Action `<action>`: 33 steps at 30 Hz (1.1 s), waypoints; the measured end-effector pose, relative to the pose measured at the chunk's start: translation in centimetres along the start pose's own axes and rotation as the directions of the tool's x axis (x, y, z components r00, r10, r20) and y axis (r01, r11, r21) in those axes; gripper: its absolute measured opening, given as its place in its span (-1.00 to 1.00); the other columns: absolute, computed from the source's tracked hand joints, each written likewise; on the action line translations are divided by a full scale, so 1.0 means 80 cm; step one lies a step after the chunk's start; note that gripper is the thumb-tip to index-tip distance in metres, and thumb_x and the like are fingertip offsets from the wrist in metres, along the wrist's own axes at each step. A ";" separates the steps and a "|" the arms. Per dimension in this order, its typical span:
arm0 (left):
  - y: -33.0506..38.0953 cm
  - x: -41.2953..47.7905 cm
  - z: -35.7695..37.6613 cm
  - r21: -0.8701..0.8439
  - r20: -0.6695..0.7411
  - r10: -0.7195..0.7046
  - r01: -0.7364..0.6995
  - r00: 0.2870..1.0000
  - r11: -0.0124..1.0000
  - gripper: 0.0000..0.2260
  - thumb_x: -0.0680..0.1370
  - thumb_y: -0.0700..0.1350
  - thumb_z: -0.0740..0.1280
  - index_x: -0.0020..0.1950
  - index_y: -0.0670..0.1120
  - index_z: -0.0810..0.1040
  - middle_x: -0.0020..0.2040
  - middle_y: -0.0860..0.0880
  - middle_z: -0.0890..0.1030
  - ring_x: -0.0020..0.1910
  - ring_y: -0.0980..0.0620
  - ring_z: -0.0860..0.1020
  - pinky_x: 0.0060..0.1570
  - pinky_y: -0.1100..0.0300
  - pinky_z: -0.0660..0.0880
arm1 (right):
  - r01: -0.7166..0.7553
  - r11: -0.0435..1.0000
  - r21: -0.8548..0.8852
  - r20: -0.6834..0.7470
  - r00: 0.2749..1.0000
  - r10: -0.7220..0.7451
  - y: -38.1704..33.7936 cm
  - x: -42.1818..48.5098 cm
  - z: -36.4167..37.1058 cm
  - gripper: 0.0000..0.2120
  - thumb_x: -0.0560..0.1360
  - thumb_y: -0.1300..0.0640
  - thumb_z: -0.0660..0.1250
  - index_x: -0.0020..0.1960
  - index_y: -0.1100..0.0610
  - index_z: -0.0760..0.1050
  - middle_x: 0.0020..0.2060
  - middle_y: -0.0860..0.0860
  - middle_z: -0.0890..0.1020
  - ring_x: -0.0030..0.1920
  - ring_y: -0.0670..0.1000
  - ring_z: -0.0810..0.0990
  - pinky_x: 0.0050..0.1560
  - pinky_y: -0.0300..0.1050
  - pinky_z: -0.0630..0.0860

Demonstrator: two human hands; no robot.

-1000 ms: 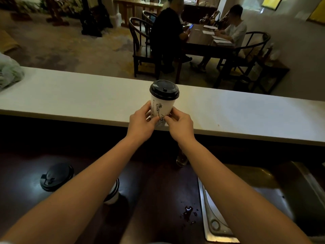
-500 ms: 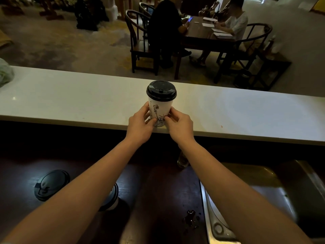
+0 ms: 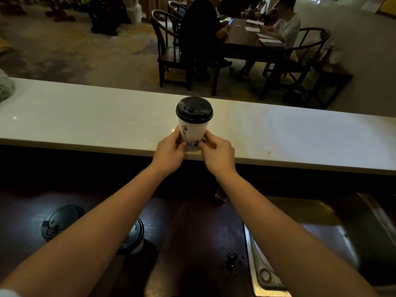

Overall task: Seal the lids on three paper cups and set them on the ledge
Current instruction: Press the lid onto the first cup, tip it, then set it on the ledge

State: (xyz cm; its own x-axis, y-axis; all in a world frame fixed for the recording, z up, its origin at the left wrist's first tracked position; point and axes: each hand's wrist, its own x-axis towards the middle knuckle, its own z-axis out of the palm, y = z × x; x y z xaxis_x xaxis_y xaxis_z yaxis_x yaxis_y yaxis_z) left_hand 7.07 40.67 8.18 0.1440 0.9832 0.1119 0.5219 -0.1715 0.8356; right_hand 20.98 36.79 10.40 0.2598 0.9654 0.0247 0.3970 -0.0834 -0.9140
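A white paper cup (image 3: 193, 129) with a black lid and an ink drawing stands upright near the front edge of the white ledge (image 3: 85, 123). My left hand (image 3: 169, 152) holds its lower left side and my right hand (image 3: 218, 154) holds its lower right side. On the dark counter below, a second lidded cup (image 3: 60, 221) stands at the left. A third lidded cup (image 3: 134, 237) is partly hidden under my left forearm.
A steel sink (image 3: 321, 243) lies at the lower right, with small spilled drops (image 3: 231, 263) beside it. A glass (image 3: 221, 195) stands under the ledge behind my right wrist. Beyond the ledge, two people sit at a dark table (image 3: 246, 42) with chairs.
The cup has come down slightly and now rests near the ledge's front edge, with both hands still around its base. The view has tilted a little.
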 end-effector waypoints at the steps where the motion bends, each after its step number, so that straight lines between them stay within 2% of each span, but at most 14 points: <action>1: -0.001 0.000 0.000 -0.001 0.001 0.000 0.000 1.000 1.000 -0.60 0.61 -0.28 0.25 0.43 -0.04 0.44 0.24 -0.07 0.65 0.25 -0.06 0.59 0.25 0.09 0.51 | 0.004 1.000 -0.006 -0.001 1.000 -0.004 0.000 0.000 0.000 -0.57 0.59 0.23 0.33 0.44 0.05 0.46 0.27 0.03 0.64 0.27 -0.02 0.60 0.28 -0.20 0.48; 3: -0.001 0.000 -0.001 -0.003 0.008 0.000 0.000 1.000 1.000 -0.60 0.61 -0.27 0.25 0.44 -0.03 0.43 0.23 -0.06 0.65 0.25 -0.05 0.59 0.25 0.08 0.51 | 0.006 1.000 -0.015 -0.003 1.000 -0.006 0.001 0.000 0.000 -0.57 0.59 0.22 0.33 0.44 0.04 0.47 0.26 0.03 0.65 0.26 -0.03 0.61 0.30 -0.18 0.49; 6: -0.001 0.000 -0.002 -0.014 0.019 0.004 -0.004 1.000 1.000 -0.60 0.61 -0.28 0.25 0.44 -0.03 0.42 0.24 -0.07 0.65 0.25 -0.05 0.58 0.27 0.06 0.51 | 0.000 1.000 -0.015 -0.001 1.000 0.000 0.002 0.000 0.002 -0.57 0.60 0.21 0.33 0.45 0.05 0.45 0.28 0.03 0.64 0.28 -0.02 0.60 0.22 -0.28 0.44; 10: -0.001 0.000 -0.002 -0.029 0.023 0.011 -0.011 1.000 1.000 -0.62 0.61 -0.29 0.25 0.41 -0.05 0.45 0.24 -0.07 0.64 0.26 -0.04 0.58 0.21 0.17 0.48 | 0.007 1.000 -0.016 -0.006 1.000 -0.007 0.001 0.000 0.002 -0.57 0.60 0.20 0.33 0.45 0.04 0.45 0.28 0.02 0.64 0.28 -0.02 0.60 0.16 -0.32 0.43; 14: -0.003 -0.002 -0.002 -0.039 0.007 -0.010 0.010 1.000 0.999 -0.65 0.61 -0.29 0.27 0.39 -0.08 0.45 0.29 -0.10 0.62 0.29 -0.08 0.57 0.20 0.15 0.49 | -0.009 1.000 -0.013 -0.002 1.000 0.009 0.003 0.000 0.000 -0.53 0.59 0.19 0.35 0.49 0.11 0.39 0.36 0.05 0.57 0.34 -0.01 0.55 0.26 -0.24 0.44; 18: -0.001 -0.012 -0.007 -0.127 -0.034 -0.154 0.148 0.987 0.981 -0.44 0.63 -0.30 0.25 0.60 -0.13 0.16 0.55 -0.11 0.35 0.48 -0.06 0.39 0.44 0.02 0.38 | -0.049 0.999 0.009 -0.032 0.998 0.049 0.011 -0.004 -0.007 -0.51 0.58 0.18 0.36 0.49 0.17 0.39 0.37 0.07 0.56 0.35 -0.01 0.54 0.26 -0.25 0.40; 21: -0.002 -0.032 -0.012 -0.198 -0.120 -0.196 0.170 0.973 0.965 -0.43 0.60 -0.25 0.31 0.58 -0.09 0.20 0.48 -0.05 0.44 0.37 -0.03 0.51 0.25 0.12 0.49 | -0.048 0.998 0.028 -0.130 0.990 0.052 0.021 -0.015 -0.012 -0.66 0.58 0.17 0.35 0.34 0.15 0.54 0.18 0.05 0.69 0.18 -0.02 0.65 0.27 -0.15 0.52; 24: -0.002 -0.063 -0.014 -0.249 -0.260 -0.219 0.154 0.940 0.956 -0.57 0.54 -0.21 0.38 0.38 -0.04 0.38 0.21 -0.04 0.55 0.05 0.07 0.62 -0.07 0.29 0.51 | -0.047 0.994 0.102 -0.181 0.981 0.065 0.032 -0.030 -0.013 -0.84 0.55 0.15 0.34 0.10 0.06 0.62 -0.08 0.00 0.71 -0.06 0.00 0.70 0.04 0.08 0.67; 26: 0.001 -0.084 -0.014 -0.253 -0.316 -0.185 0.105 0.930 0.962 -0.66 0.52 -0.23 0.40 0.24 -0.02 0.43 0.10 -0.05 0.56 -0.12 0.15 0.59 -0.22 0.43 0.46 | -0.033 0.993 0.110 -0.170 0.984 0.052 0.036 -0.045 -0.010 -0.88 0.55 0.17 0.33 0.06 0.08 0.61 -0.16 -0.01 0.68 -0.14 0.00 0.70 -0.07 0.09 0.68; 29: 0.007 -0.114 -0.015 -0.143 -0.325 0.019 -0.069 0.946 0.987 -0.73 0.50 -0.27 0.41 0.13 -0.04 0.48 0.03 -0.05 0.55 -0.18 0.12 0.56 -0.24 0.38 0.50 | 0.088 0.996 0.008 -0.152 0.985 -0.085 0.040 -0.070 -0.001 -0.88 0.53 0.17 0.35 0.04 0.09 0.62 -0.21 -0.03 0.67 -0.17 -0.04 0.66 -0.08 -0.02 0.67; 31: 0.005 -0.136 -0.016 0.005 -0.249 0.177 -0.181 0.952 0.983 -0.76 0.50 -0.26 0.41 0.12 -0.07 0.51 0.02 -0.02 0.53 -0.17 0.08 0.55 -0.22 0.29 0.52 | 0.189 0.978 -0.086 -0.094 0.976 -0.197 0.042 -0.088 0.008 -0.88 0.53 0.20 0.36 0.05 0.12 0.62 -0.20 -0.01 0.65 -0.20 -0.07 0.62 -0.13 -0.27 0.57; 33: -0.009 -0.161 -0.010 0.124 -0.134 0.223 -0.207 0.966 0.970 -0.74 0.50 -0.23 0.41 0.16 -0.07 0.53 0.01 0.03 0.52 -0.16 0.10 0.53 -0.15 0.22 0.52 | 0.266 0.946 -0.187 -0.007 0.962 -0.272 0.049 -0.107 0.017 -0.86 0.52 0.21 0.37 0.07 0.14 0.63 -0.16 0.02 0.65 -0.20 -0.07 0.60 -0.16 -0.38 0.49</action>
State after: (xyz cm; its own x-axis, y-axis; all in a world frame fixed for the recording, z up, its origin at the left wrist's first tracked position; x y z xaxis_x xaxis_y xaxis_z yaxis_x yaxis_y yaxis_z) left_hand 4.13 28.16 6.57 0.1431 0.9195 0.3662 0.5807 -0.3776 0.7212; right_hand 19.10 28.54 6.07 0.1477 0.9499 0.2753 0.6092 0.1319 -0.7820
